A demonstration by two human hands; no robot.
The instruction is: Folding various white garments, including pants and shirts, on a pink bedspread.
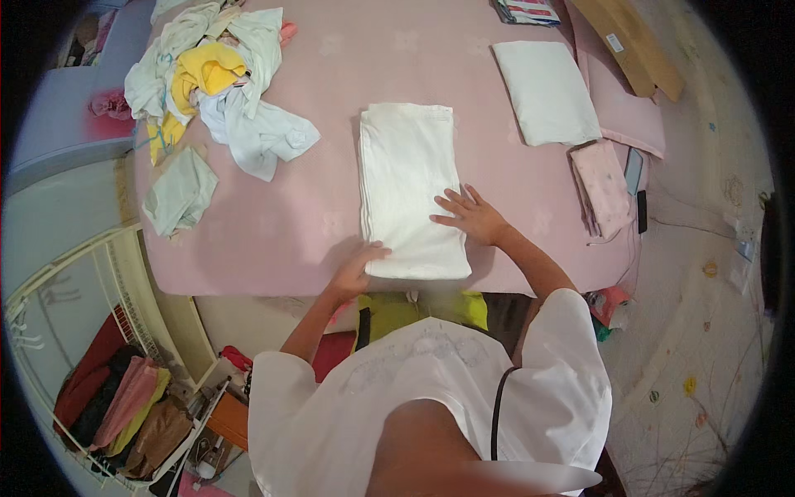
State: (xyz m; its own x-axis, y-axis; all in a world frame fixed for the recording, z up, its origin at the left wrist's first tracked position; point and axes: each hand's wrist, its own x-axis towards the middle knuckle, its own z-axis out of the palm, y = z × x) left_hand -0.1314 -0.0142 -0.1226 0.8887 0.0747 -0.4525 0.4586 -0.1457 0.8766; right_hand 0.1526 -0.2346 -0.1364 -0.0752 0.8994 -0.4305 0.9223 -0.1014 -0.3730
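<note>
A folded white cloth (406, 178) lies on the pink bedspread in front of me, its layered edges showing along the left side. My right hand (470, 214) rests on the cloth's right side, open, with fingers spread flat. At the lower left corner, my left hand (356, 269) touches the cloth's edge with its fingers stretched over the top; part of this hand is hard to make out.
A heap of loose clothes (211, 79), white and yellow, lies at the far left, with a crumpled pale cloth (180, 192) nearer. On the right are a folded white cloth (546, 93), a folded pink cloth (603, 186) and a phone (633, 170). A clothes rack (108, 248) stands lower left.
</note>
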